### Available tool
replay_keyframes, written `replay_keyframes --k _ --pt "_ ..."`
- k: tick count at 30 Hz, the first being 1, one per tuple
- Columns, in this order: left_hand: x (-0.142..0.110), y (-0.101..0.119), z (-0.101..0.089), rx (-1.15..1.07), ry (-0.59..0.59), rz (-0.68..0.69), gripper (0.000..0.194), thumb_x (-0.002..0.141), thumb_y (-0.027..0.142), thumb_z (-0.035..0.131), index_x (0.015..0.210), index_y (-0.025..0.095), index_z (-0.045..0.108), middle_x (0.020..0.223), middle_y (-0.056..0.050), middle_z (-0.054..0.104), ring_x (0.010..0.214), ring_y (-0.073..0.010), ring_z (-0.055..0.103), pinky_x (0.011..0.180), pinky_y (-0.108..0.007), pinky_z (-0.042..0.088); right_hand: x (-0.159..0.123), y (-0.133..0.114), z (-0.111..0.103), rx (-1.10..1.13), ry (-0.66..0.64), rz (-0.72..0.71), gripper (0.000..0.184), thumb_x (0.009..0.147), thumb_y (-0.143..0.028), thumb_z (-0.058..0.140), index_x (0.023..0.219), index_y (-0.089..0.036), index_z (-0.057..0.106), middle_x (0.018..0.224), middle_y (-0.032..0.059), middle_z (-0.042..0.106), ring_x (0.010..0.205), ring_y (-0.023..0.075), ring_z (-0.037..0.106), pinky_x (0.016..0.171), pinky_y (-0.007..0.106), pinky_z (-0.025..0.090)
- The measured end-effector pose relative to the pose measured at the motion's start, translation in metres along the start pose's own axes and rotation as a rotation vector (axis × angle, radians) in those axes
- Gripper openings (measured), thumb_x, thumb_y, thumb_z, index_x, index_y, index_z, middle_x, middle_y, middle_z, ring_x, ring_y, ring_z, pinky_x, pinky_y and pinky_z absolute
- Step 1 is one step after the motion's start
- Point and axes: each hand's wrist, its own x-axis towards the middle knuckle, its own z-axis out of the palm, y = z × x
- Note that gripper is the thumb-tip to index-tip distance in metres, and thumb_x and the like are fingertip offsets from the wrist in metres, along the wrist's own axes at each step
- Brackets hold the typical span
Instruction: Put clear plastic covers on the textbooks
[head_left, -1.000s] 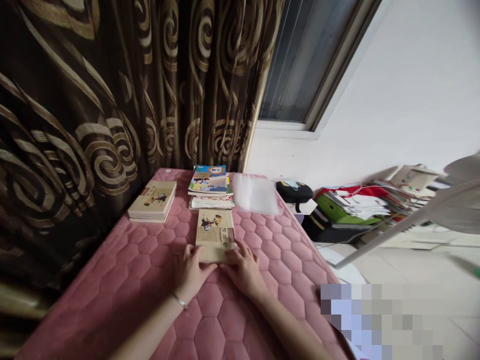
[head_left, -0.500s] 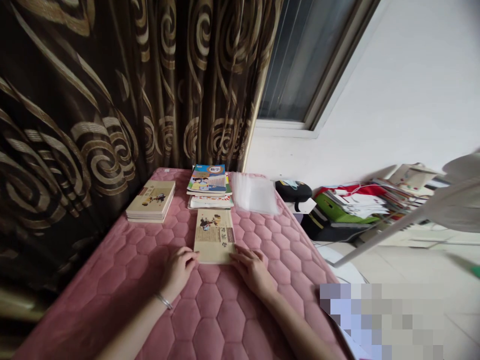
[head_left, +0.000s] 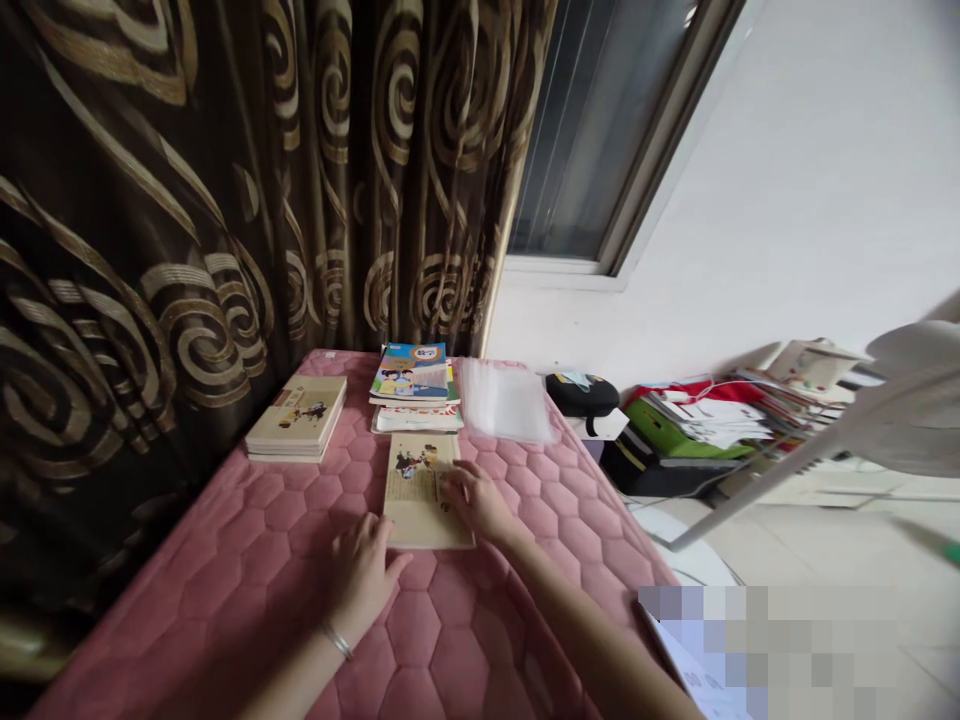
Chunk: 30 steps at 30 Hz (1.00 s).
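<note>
A beige paperback book point(head_left: 420, 515) with dark figures and large characters on its cover lies on the pink quilted mattress in front of me. My right hand point(head_left: 476, 500) is over the book's right edge, its fingers apart and resting on the cover. At the lower left corner of the book is my left hand point(head_left: 367, 565), thumb spread away from the fingers, fingertips close to the book's left edge. I cannot tell whether those fingertips touch it. A bracelet circles the left wrist.
Farther left sits a stack of similar beige books point(head_left: 296, 420). Behind the book is a pile of colourful textbooks point(head_left: 412, 375), with clear plastic sleeves point(head_left: 506, 400) to its right. A black case point(head_left: 581, 393) and a white fan point(head_left: 787, 480) stand beyond the mattress point(head_left: 439, 640).
My right hand has moved up from the book's lower right corner onto its cover. My left thumb has spread away from the book's left edge. The view has tilted slightly upward.
</note>
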Motion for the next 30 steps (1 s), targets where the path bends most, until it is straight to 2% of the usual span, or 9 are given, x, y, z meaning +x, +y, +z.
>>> replay_keyframes --k 3,6,8,11,17,21,24,27,30 --pt "0.003 0.008 0.004 0.096 -0.016 -0.05 0.025 0.08 0.036 0.061 0.099 0.021 0.056 0.101 -0.008 0.061 0.099 -0.027 0.056 0.079 -0.036 0.039 0.055 0.007 0.012 -0.041 -0.049 0.091 0.024 0.087 -0.026 0.054 0.108 -0.02 0.065 0.12 0.0097 0.06 0.111 0.0194 0.055 0.094 0.029 0.042" --pt "0.006 0.009 0.007 0.127 -0.011 -0.065 0.024 0.082 0.036 0.06 0.1 0.021 0.055 0.101 -0.008 0.061 0.099 -0.0264 0.056 0.081 -0.036 0.037 0.096 0.013 0.023 -0.069 -0.069 0.194 0.03 0.087 -0.029 0.052 0.112 -0.018 0.063 0.12 0.0112 0.06 0.106 0.0214 0.058 0.088 0.032 0.044" --pt "0.007 0.008 0.008 0.127 -0.015 -0.073 0.022 0.082 0.034 0.06 0.099 0.021 0.055 0.101 -0.008 0.062 0.098 -0.0259 0.057 0.081 -0.036 0.036 0.111 0.016 0.029 -0.085 -0.091 0.246 0.03 0.085 -0.033 0.052 0.11 -0.021 0.065 0.12 0.0091 0.061 0.103 0.0224 0.058 0.086 0.035 0.044" --pt "0.008 0.002 0.009 0.102 -0.013 -0.068 0.024 0.08 0.031 0.064 0.1 0.021 0.054 0.102 -0.007 0.063 0.099 -0.0254 0.057 0.083 -0.037 0.035 0.118 0.02 0.032 -0.103 -0.136 0.282 0.025 0.08 -0.036 0.057 0.1 -0.026 0.069 0.112 0.0042 0.065 0.102 0.0232 0.058 0.084 0.036 0.042" --pt "0.016 -0.025 0.007 0.061 0.016 -0.11 0.036 0.079 0.023 0.063 0.113 0.023 0.051 0.115 -0.008 0.062 0.108 -0.0248 0.055 0.089 -0.039 0.035 0.099 0.039 0.01 -0.087 -0.169 0.367 0.017 0.073 -0.037 0.064 0.08 -0.024 0.073 0.08 -0.0002 0.071 0.078 0.0179 0.062 0.069 0.027 0.042" --pt "0.047 -0.048 0.006 0.022 0.029 -0.217 0.04 0.08 0.019 0.062 0.118 0.019 0.05 0.113 -0.011 0.064 0.104 -0.0255 0.058 0.085 -0.038 0.04 0.066 0.05 -0.008 -0.045 -0.098 0.464 0.022 0.071 -0.04 0.066 0.068 -0.019 0.071 0.069 0.0019 0.07 0.066 0.0169 0.062 0.057 0.023 0.039" --pt "0.082 -0.059 0.012 -0.065 -0.005 -0.256 0.031 0.079 0.013 0.06 0.11 0.015 0.057 0.099 -0.008 0.068 0.093 -0.021 0.062 0.082 -0.031 0.042 0.037 0.049 -0.011 0.004 0.002 0.558 0.025 0.074 -0.041 0.064 0.068 -0.017 0.07 0.067 0.0044 0.07 0.064 0.017 0.063 0.052 0.023 0.038" --pt "0.115 -0.064 0.021 -0.088 -0.017 -0.233 0.016 0.082 0.012 0.054 0.092 0.017 0.065 0.097 -0.008 0.07 0.095 -0.0202 0.062 0.084 -0.029 0.042 0.016 0.044 -0.007 0.045 0.11 0.619 0.03 0.077 -0.044 0.06 0.074 -0.017 0.071 0.074 0.0065 0.072 0.071 0.0185 0.066 0.055 0.023 0.04" --pt "0.136 -0.067 0.027 -0.124 -0.035 -0.234 0.02 0.082 0.011 0.051 0.083 0.019 0.069 0.095 -0.007 0.072 0.094 -0.0196 0.063 0.082 -0.027 0.044 0.007 0.041 -0.002 0.079 0.18 0.648 0.032 0.078 -0.046 0.058 0.079 -0.017 0.072 0.079 0.0068 0.073 0.076 0.0201 0.067 0.061 0.024 0.044"
